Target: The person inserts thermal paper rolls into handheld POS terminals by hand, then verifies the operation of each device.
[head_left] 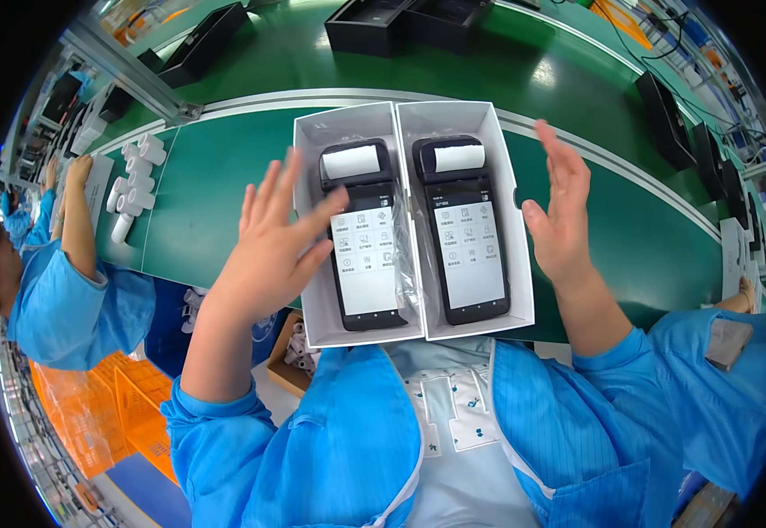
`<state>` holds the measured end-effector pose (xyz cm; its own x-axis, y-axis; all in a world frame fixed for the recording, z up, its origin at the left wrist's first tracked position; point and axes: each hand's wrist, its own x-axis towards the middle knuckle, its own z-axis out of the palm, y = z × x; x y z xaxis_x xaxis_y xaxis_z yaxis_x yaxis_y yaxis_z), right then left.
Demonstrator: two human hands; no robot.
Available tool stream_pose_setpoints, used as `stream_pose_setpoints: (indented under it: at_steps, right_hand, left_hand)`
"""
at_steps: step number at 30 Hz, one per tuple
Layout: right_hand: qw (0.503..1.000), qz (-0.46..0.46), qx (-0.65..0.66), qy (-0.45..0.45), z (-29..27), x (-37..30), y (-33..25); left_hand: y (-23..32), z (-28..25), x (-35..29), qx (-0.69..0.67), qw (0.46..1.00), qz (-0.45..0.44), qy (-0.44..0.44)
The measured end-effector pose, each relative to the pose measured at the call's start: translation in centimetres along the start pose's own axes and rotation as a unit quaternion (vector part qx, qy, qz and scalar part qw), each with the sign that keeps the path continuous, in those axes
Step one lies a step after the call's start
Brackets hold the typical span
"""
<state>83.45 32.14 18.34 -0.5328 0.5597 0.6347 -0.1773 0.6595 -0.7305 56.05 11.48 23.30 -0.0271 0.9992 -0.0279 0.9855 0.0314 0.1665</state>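
Observation:
Two white open boxes stand side by side on the near edge of the green table, the left box (344,123) touching the right box (518,282). In each lies a black handheld payment terminal with a white paper roll on top and a lit icon screen: the left terminal (368,286) and the right terminal (471,286). Clear plastic wrap shows around them. My left hand (269,233), fingers spread, is over the left box's edge and partly hides its terminal. My right hand (562,207) is open beside the right box's outer wall, thumb close to it. Neither hand holds anything.
Several white paper rolls (137,180) lie on the table at the left. Beyond a metal rail runs a green conveyor (524,57) with black boxes (361,26). A co-worker's blue sleeve (66,304) is at the left, above orange crates (141,409). Another blue sleeve (735,396) is at the right.

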Motion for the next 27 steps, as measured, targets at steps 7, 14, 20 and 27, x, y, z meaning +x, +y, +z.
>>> stream_pose_setpoints:
  at_steps: [7, 14, 20, 27]
  right_hand:
    - [0.906, 0.299, 0.288, -0.076, 1.4, -3.1, 0.8]
    - [0.885, 0.315, 0.343, -0.014, 1.6, -1.5, -0.3]
    - [0.947, 0.261, 0.187, -0.002, 0.2, -2.1, 2.3]
    - [0.818, -0.005, -0.211, -0.535, -2.5, 1.7, -5.3]
  left_hand:
    - [2.6, 5.8, -0.9, -0.715, 0.653, -0.198, 0.154]
    - [1.7, 6.5, 0.5, -0.745, 0.631, -0.143, 0.161]
    - [0.9, 5.8, 2.2, -0.715, 0.672, -0.142, 0.128]
    - [2.0, -0.3, 1.6, -0.115, 0.987, 0.110, 0.024]
